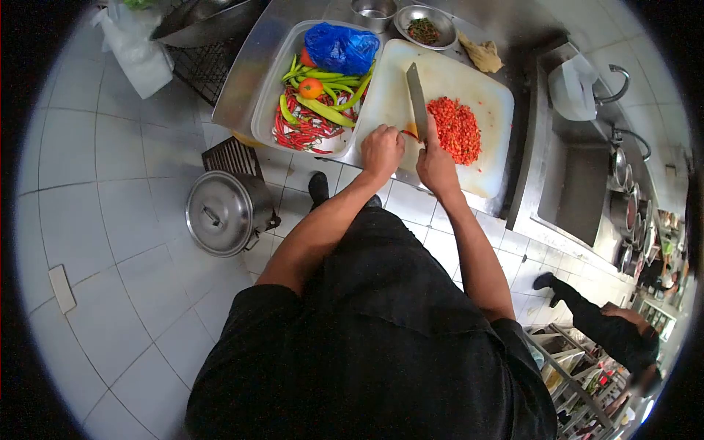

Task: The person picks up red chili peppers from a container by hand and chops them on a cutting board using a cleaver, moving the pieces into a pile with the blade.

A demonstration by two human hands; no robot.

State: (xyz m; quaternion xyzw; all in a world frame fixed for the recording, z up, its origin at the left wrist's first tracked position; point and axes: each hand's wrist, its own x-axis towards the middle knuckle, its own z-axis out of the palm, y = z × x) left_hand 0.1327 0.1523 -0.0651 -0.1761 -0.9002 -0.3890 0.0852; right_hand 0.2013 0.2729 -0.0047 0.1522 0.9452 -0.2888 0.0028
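Observation:
My right hand (pixel 438 167) is closed round the handle of a kitchen knife (pixel 417 95), with a finger stretched along the blade. The blade points away from me over the white cutting board (pixel 400 62). Just left of the blade, my left hand (pixel 383 152) is curled with its fingers pressed together at a red chili (pixel 409 134); the end between the fingers is hidden. Right of the knife lies a heap of chopped red chili (pixel 456 132). Beside the board, a clear plastic tub (pixel 265 110) holds red chilies (pixel 304 138), green peppers (pixel 330 112), a tomato (pixel 311 89) and a blue plastic bag (pixel 342 48).
Behind the board stand a metal bowl (pixel 424 28) with dark bits, a metal pot (pixel 374 13) and a tan cloth (pixel 481 53). A sink (pixel 572 176) is at right, with a white container (pixel 574 86). A lidded pot (pixel 220 213) stands at left. Another person (pixel 601 323) is at lower right.

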